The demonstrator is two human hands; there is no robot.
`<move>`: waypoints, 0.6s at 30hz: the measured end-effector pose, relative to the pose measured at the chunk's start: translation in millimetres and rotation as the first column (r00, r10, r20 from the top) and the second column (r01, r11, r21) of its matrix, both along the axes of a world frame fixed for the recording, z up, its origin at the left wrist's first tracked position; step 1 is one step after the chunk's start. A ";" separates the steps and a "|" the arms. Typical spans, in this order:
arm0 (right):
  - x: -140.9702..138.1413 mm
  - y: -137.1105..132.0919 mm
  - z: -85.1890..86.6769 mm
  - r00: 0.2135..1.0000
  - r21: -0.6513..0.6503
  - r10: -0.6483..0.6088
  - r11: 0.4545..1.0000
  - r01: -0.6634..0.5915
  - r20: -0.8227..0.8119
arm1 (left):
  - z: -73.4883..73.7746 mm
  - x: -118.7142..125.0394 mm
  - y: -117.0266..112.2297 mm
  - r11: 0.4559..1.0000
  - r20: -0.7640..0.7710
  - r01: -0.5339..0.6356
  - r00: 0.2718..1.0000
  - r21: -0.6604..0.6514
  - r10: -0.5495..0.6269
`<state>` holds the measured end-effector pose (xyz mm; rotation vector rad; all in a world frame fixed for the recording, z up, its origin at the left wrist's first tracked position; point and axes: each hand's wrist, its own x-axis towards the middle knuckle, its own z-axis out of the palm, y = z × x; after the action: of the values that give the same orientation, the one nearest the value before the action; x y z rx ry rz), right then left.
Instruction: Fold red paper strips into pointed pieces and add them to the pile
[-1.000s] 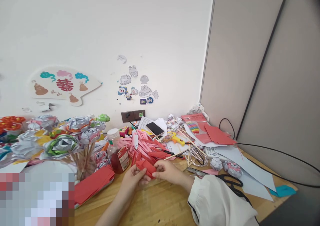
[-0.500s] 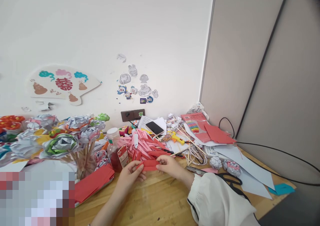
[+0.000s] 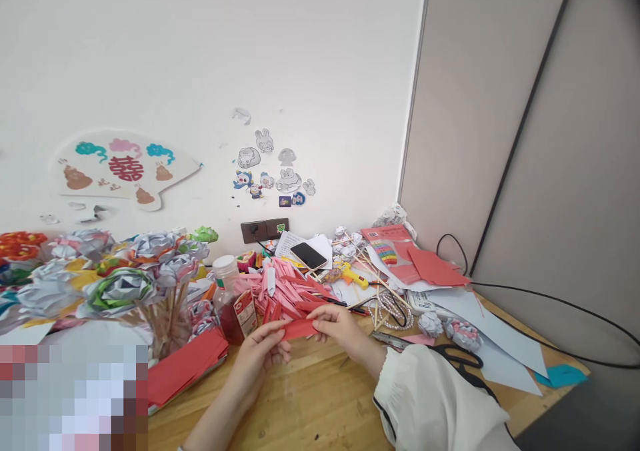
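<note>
A small strip of red paper (image 3: pixel 299 330) is stretched between my two hands, just above the wooden table. The fingers of my left hand (image 3: pixel 266 344) pinch its left end. At its right end, my right hand (image 3: pixel 336 328) grips it between thumb and fingers. Right behind the strip lies a heap of folded pink and red paper pieces (image 3: pixel 280 283). A stack of red paper sheets (image 3: pixel 187 369) lies to the left of my left hand. Near my right wrist are a craft knife (image 3: pixel 393 340) and black-handled scissors (image 3: pixel 457 356).
Paper flowers on sticks (image 3: pixel 123 288) crowd the left side. A jar (image 3: pixel 227 298) and a small red box (image 3: pixel 245 314) stand behind my left hand. Farther back lie a phone (image 3: pixel 309 256) and a yellow glue gun (image 3: pixel 354 276). A black cable (image 3: pixel 550 314) crosses the right side.
The red paper strip shows a smoother, slightly tilted face now, where before a crease ran along it. My fingers have shifted a little on its ends.
</note>
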<state>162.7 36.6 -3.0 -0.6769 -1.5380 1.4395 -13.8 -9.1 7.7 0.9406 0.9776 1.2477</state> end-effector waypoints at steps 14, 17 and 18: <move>3.8 -1.7 -0.5 0.952 0.390 -0.170 0.919 0.059 0.256 | -2.2 5.2 0.6 0.996 -0.124 0.036 0.991 -0.078 -0.046; 3.7 -3.9 1.6 0.934 0.438 -0.190 0.898 0.041 0.302 | -3.7 5.9 2.4 0.998 -0.198 0.046 0.979 -0.043 -0.053; 3.5 -4.7 2.3 0.928 0.442 -0.185 0.896 0.025 0.322 | -4.1 6.8 2.7 0.998 -0.235 0.052 0.970 -0.033 -0.058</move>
<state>166.2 31.8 -0.6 -0.7616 -1.9886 0.8698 -7.0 -6.4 3.6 1.1057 1.1429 1.0908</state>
